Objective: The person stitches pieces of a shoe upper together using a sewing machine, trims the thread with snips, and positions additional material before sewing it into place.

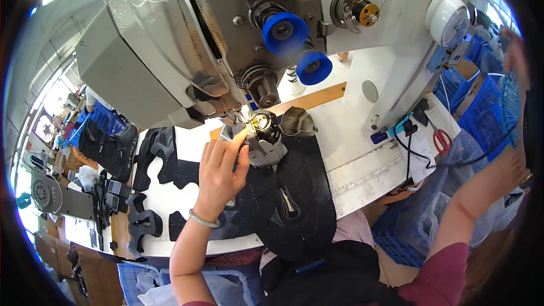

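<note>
At the near edge of the white table, we see our left hand, a pale bangle on its wrist, resting on a dark stitched fabric panel that lies flat under the sewing machine and hangs over the table's front edge. The fingers are loosely curled and hold nothing; the index fingertip touches the presser foot area, where a small lamp lights the needle. To the left, dark cut pieces lie spread on the table. Our right hand is stretched out well to the right beside blue plastic crates; it is blurred, and we cannot tell how far open it is or whether it holds anything. Red-handled scissors lie on the table near the machine's base. Above, two blue tension knobs stand out on the machine's grey head.
</note>
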### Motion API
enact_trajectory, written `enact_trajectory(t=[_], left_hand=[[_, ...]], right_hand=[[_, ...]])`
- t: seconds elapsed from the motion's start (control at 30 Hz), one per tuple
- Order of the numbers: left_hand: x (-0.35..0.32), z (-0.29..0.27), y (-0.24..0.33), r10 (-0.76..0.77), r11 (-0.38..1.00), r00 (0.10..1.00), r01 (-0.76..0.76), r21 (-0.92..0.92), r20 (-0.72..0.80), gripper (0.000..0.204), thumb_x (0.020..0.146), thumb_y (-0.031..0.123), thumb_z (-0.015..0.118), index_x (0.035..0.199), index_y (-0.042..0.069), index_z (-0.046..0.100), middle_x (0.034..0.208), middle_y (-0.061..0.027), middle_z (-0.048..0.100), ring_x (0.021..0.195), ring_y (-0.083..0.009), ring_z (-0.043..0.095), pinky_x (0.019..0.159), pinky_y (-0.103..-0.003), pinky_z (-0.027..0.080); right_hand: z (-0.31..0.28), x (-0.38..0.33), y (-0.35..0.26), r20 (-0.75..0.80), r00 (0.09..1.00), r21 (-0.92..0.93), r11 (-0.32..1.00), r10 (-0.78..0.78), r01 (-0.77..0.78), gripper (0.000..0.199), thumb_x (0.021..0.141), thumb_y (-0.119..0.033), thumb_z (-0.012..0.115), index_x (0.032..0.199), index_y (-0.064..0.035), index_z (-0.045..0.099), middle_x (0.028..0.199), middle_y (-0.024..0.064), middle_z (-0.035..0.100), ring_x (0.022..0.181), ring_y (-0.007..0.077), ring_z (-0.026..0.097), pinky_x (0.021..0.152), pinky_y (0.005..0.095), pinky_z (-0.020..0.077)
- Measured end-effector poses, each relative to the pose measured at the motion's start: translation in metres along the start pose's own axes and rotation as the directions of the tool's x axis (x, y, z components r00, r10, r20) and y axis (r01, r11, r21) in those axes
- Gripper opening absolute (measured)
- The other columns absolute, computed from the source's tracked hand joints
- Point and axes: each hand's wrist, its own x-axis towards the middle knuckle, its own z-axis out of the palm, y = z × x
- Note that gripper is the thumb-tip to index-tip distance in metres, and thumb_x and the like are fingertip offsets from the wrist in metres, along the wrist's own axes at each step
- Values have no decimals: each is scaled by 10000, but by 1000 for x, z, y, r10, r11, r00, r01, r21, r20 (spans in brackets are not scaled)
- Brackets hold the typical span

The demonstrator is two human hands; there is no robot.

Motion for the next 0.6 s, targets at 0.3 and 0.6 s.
enact_trajectory(t=[0.3, 0.6], left_hand=[[-5, 10, 0, -58, 998, 997, 58, -2, -51, 243, 757, -47, 661, 996, -8, 634, 740, -79, 525, 627, -189, 497, 561, -291, 419], [-11, 14, -5, -115, 993, 991, 112, -44, -72, 244, 750, -23, 694, 983, 10, 631, 747, -68, 519, 642, -196, 483, 558, -288, 409]], right_hand=[[222, -103, -46, 181, 886, 437, 842, -427, 316, 449, 676, -13, 682, 1116, -54, 601, 694, 18, 506, 568, 154, 548, 450, 287, 415], [252, -93, -41, 127, 893, 448, 828, -433, 337, 450, 701, 14, 676, 1138, -68, 607, 709, 24, 472, 523, 139, 521, 442, 282, 410]])
